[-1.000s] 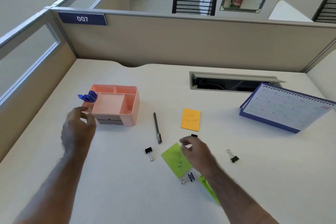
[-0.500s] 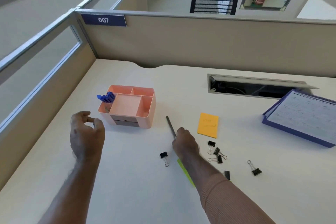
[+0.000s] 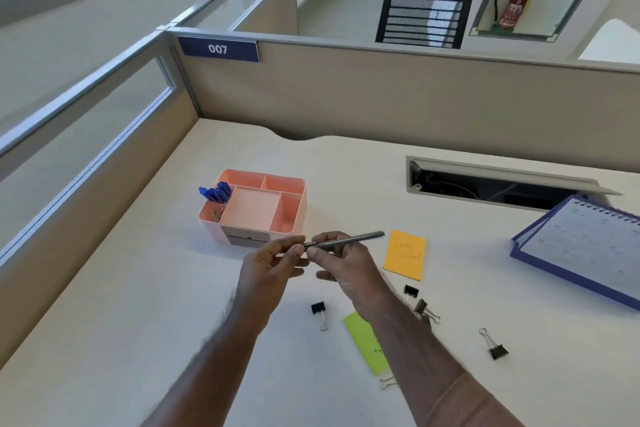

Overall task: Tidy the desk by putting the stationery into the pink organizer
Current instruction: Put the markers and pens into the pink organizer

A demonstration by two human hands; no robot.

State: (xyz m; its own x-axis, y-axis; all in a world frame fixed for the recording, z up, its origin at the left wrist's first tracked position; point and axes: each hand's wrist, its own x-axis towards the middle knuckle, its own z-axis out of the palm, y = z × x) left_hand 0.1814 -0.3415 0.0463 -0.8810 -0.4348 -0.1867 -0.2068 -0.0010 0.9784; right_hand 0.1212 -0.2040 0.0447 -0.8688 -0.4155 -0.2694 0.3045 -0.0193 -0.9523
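Observation:
The pink organizer (image 3: 292, 215) stands on the desk at left centre, with blue pens (image 3: 216, 192) in its back-left slot. Just in front of it I hold a dark grey pen (image 3: 353, 238) level above the desk. My right hand (image 3: 341, 262) grips its middle, and my left hand (image 3: 272, 269) pinches its left end. On the desk lie an orange sticky note (image 3: 404, 255), a green sticky note (image 3: 369, 345) partly under my right forearm, and several black binder clips, one (image 3: 319, 310) near my left wrist and one (image 3: 497, 350) at right.
A blue-backed desk calendar (image 3: 585, 253) lies at the right edge. An open cable tray (image 3: 498, 184) is set into the desk behind it. Beige partition walls (image 3: 381, 100) close the desk at the back and left.
My right hand has lifted the grey pen off the desk, and my left hand has come over from beside the organizer and taken its end. The camera has tilted upward.

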